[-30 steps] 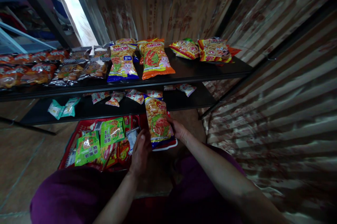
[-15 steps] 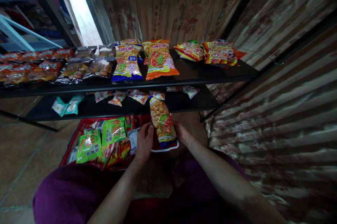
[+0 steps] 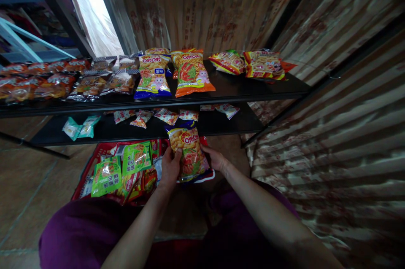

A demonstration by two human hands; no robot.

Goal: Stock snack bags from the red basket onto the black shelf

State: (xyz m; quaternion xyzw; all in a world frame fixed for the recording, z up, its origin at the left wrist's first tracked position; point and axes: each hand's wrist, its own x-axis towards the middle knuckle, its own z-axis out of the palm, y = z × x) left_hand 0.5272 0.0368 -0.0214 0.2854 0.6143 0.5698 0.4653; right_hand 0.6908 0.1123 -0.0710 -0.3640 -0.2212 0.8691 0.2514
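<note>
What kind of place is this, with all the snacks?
Probably a snack shop or a storeroom. Shiny, colourful plastic snack packets line long black shelves, a red open-topped container below holds more, and the left hand and right hand hold a plump yellow-and-blue plastic bag.

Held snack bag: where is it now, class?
In the head view, the held snack bag is below centre, between left hand and right hand, right of the green packets.

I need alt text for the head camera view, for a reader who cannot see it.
A person's left hand and right hand hold a blue-ended snack bag over a red basket of packets. Beyond, a black upper shelf carries bagged snacks, and a lower shelf carries small wrapped snacks.
</note>
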